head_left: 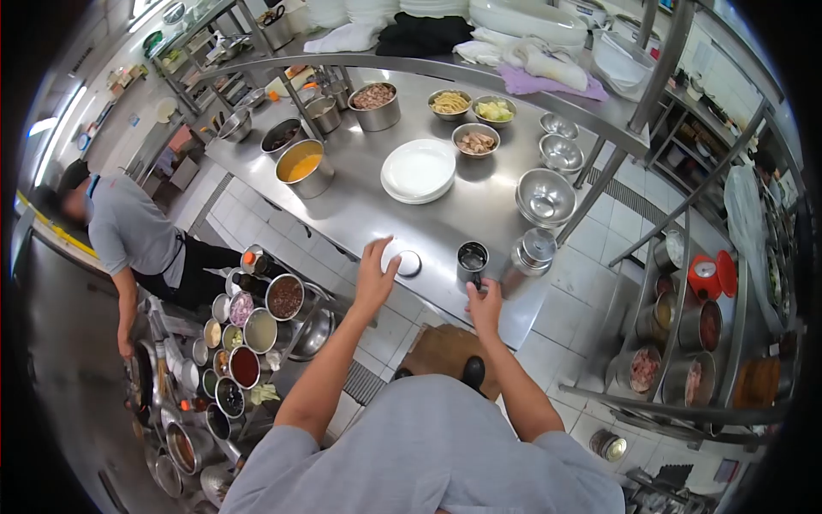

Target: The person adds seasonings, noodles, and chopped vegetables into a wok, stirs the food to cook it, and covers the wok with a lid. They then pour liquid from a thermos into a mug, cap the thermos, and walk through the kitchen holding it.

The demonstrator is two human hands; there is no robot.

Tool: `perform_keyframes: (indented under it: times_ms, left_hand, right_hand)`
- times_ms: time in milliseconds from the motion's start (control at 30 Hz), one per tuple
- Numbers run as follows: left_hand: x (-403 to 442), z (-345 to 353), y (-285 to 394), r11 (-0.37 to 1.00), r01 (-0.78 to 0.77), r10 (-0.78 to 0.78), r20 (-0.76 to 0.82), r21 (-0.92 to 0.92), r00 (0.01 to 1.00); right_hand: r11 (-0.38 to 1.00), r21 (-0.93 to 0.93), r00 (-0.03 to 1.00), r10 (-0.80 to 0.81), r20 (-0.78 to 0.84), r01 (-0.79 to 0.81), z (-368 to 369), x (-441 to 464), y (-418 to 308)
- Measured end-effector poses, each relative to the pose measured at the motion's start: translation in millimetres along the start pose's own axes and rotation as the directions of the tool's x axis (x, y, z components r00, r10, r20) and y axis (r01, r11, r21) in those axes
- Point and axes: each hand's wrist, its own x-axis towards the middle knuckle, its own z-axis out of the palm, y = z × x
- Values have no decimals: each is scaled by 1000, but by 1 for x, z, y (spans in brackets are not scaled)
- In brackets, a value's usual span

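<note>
My left hand (375, 276) is over the front edge of the steel counter, its fingers apart and holding nothing. Just beside its fingertips lies a small round whitish disc (410, 264), perhaps a lid. My right hand (485, 305) grips the handle of a small metal cup (473, 254), which stands upright on the counter; its inside looks dark. To the right of the cup is a tall metal canister (527, 252) with a domed top. A stack of white plates (419, 169) sits farther back, beyond my left hand.
Metal bowls (546, 197) line the counter's right side. Bowls of food (476, 140) and a pot of orange liquid (305, 168) stand farther back. A steel shelf (368, 62) spans above. At left, a person (145, 227) works by a cart of several sauce pots (245, 367).
</note>
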Motion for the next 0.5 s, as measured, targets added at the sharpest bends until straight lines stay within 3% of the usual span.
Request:
perform_keyframes:
  times_ms: [67, 100, 167, 267, 333, 400, 433, 500]
  left_hand:
    - [-27, -5, -30, 985, 146, -153, 73, 86, 986]
    - [-37, -4, -42, 986, 147, -153, 65, 83, 986]
    - [-43, 9, -55, 979, 70, -95, 124, 192, 988]
    - [-32, 29, -67, 971, -106, 57, 228, 212, 972]
    - [-18, 43, -72, 952, -201, 121, 318, 231, 940]
    - [-8, 58, -79, 891, -248, 73, 419, 382, 905]
    - [-2, 67, -78, 892, -281, 107, 439, 353, 892]
    - [3, 71, -79, 850, -248, -18, 498, 464, 867]
  right_hand:
    - [990, 50, 990, 129, 54, -132, 6, 6, 1]
    - [991, 47, 991, 123, 58, -126, 10, 6, 0]
    - [980, 38, 976, 189, 110, -194, 5, 10, -1]
    - [994, -110, 994, 37, 100, -26, -1, 11, 32]
    - [993, -86, 989, 93, 116, -83, -13, -2, 22]
    - [987, -151, 995, 69, 68, -59, -31, -16, 8]
    - [990, -116, 991, 91, 102, -79, -36, -23, 3]
    - [992, -81, 983, 111, 144, -101, -46, -33, -12]
